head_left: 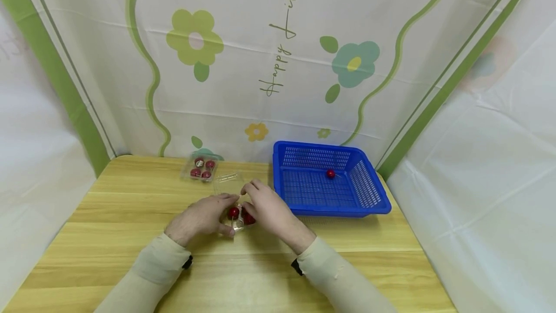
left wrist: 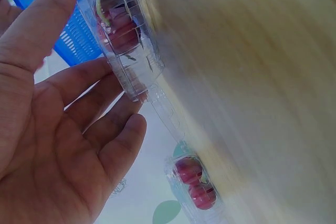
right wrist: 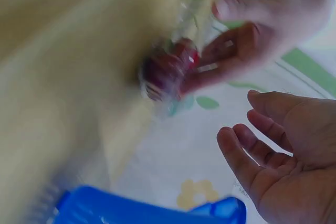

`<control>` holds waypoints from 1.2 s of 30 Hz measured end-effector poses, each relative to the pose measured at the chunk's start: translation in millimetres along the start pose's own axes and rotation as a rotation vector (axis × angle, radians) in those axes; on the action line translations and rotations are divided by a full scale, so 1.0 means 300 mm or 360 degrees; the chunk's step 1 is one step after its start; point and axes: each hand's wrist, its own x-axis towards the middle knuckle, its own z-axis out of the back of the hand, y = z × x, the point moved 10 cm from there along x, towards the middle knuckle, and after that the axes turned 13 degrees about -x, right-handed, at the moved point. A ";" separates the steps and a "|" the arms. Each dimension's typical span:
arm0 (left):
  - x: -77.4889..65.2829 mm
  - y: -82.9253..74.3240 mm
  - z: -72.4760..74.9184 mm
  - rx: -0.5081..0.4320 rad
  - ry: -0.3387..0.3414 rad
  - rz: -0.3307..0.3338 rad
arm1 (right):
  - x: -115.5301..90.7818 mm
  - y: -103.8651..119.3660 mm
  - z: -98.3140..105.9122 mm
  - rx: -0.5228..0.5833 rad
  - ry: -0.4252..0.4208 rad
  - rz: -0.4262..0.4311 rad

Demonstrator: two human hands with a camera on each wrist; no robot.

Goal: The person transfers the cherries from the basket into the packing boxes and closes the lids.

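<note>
Before me on the table is a clear plastic box (head_left: 238, 227) holding red cherries (head_left: 233, 213), its clear lid (head_left: 229, 182) folded back behind it. One cherry stem shows in the left wrist view. My left hand (head_left: 203, 215) holds the box from its left side, thumb at the front corner and fingers at the far side. On the other side, my right hand (head_left: 270, 209) hovers close over the box's right edge. The right wrist view shows that hand's fingers (right wrist: 239, 153) loosely bent and holding nothing.
A blue plastic basket (head_left: 278, 170) stands at the back right with one cherry (head_left: 330, 174) in it. At the back left lies a second clear box (head_left: 187, 170) with several cherries (head_left: 206, 174). Printed curtains (head_left: 243, 62) hang around the wooden table (head_left: 130, 206).
</note>
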 end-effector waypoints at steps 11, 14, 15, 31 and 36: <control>-0.001 -0.001 -0.002 -0.0013 0.0005 0.0010 | 0.007 -0.149 0.095 0.0050 -0.0069 -0.0146; -0.001 0.000 -0.002 -0.0012 0.0003 0.0013 | 0.005 -0.187 0.101 0.0037 -0.0063 -0.0183; -0.001 -0.001 -0.002 -0.0010 0.0002 0.0012 | 0.004 -0.201 0.103 0.0037 -0.0061 -0.0198; 0.002 0.002 -0.008 0.0002 0.0005 0.0020 | -0.018 -0.443 0.089 -0.0008 0.0045 -0.0432; 0.000 0.002 -0.009 -0.0001 0.0008 0.0022 | -0.034 -0.503 0.083 -0.0036 0.0090 -0.0485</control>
